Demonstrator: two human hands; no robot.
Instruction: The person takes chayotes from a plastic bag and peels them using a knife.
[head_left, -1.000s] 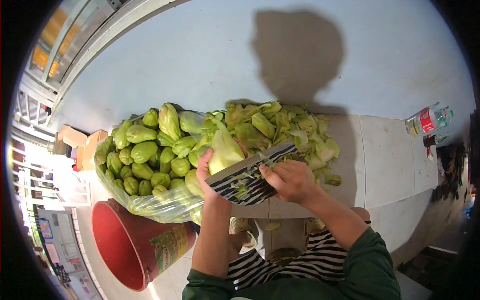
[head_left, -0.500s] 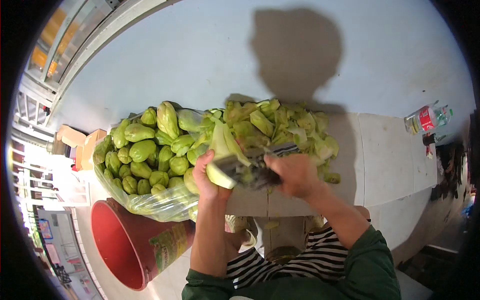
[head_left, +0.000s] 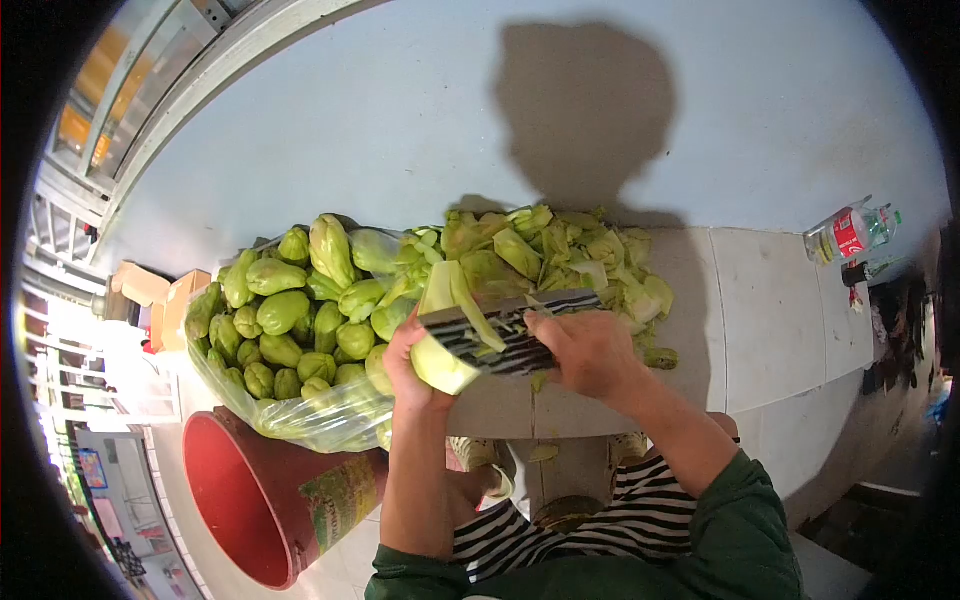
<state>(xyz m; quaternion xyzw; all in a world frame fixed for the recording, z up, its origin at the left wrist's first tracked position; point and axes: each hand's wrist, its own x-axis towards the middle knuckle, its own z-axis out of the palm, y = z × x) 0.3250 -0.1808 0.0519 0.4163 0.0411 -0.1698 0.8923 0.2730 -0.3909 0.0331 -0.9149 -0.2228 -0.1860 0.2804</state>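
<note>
My left hand is wrapped round a pale, partly peeled chayote in front of me. A strip of peel curls up from it over the blade. The fingers of my right hand are closed on a broad-bladed cleaver, its edge against the chayote; the handle is hidden in my grip. The shiny blade mirrors black and white stripes, with bits of peel stuck to it. Just behind the hands lies a heap of green peelings. Unpeeled chayotes fill a clear plastic bag on the left.
A red bucket lies tilted at the lower left. Plastic bottles lie at the far right on the tiled ledge. Behind runs a pale wall. A cardboard box stands at the left.
The blurred cleaver now shows sharply, its blade tilted so that stripes reflect in it. Both hands keep their grip and have hardly moved.
</note>
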